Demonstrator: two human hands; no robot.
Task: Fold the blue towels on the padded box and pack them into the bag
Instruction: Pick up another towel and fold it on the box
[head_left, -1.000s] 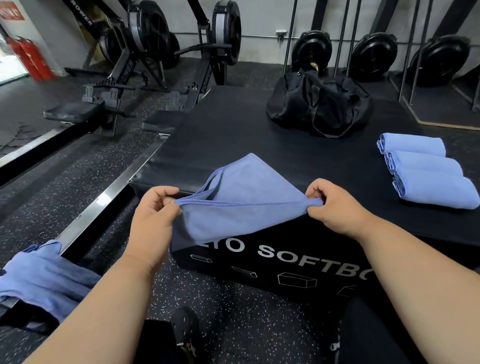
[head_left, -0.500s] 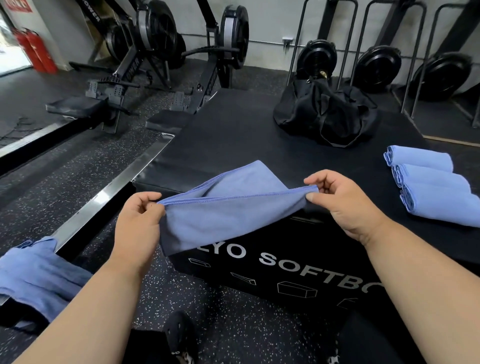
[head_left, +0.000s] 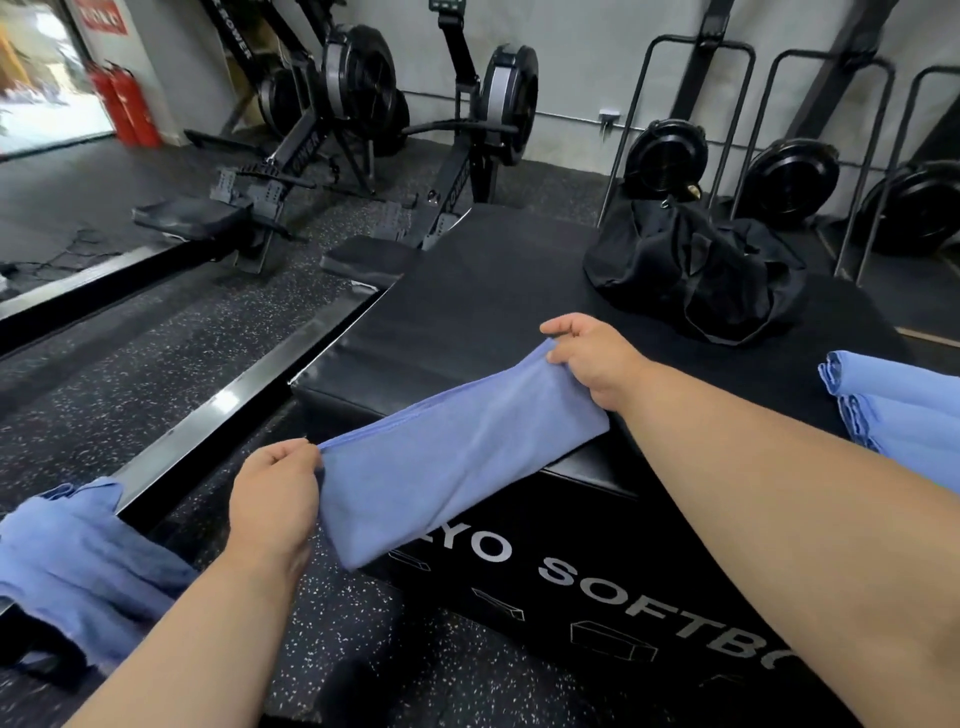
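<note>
blue cloth: the towel (head_left: 457, 462) you are working is folded into a long band and stretched between your two hands at the near left corner of the padded box (head_left: 467, 291). your left hand (head_left: 275, 488) pinches the lower left end, fingers curled onto the fabric, just off the box corner and over the floor (head_left: 130, 364). your right hand (head_left: 592, 358) pinches the upper right end, thumb and fingers closed on the top edge, above the box top. the band slopes up from left to right; its lower edge hangs over the front face of the box and covers the start of the white lettering printed there.

locate the black bag (head_left: 696, 275) at the far side of the box top, slumped and rumpled. you cannot tell from this view whether its mouth is open.

locate the folded towels (head_left: 893, 410) on the right side of the box top, stacked edge to edge and partly cut off by the frame edge; your right forearm crosses in front of them. they lie well apart from the bag.

a further heap of blue cloth (head_left: 78, 561) hangs at the lower left, draped over a dark support beside a metal rail (head_left: 218, 410) that runs along the floor.

behind the box stand two rowing machines (head_left: 363, 109), with weight plates (head_left: 670, 156) in racks against the wall and red fire extinguishers (head_left: 122, 106) at the far left.
</note>
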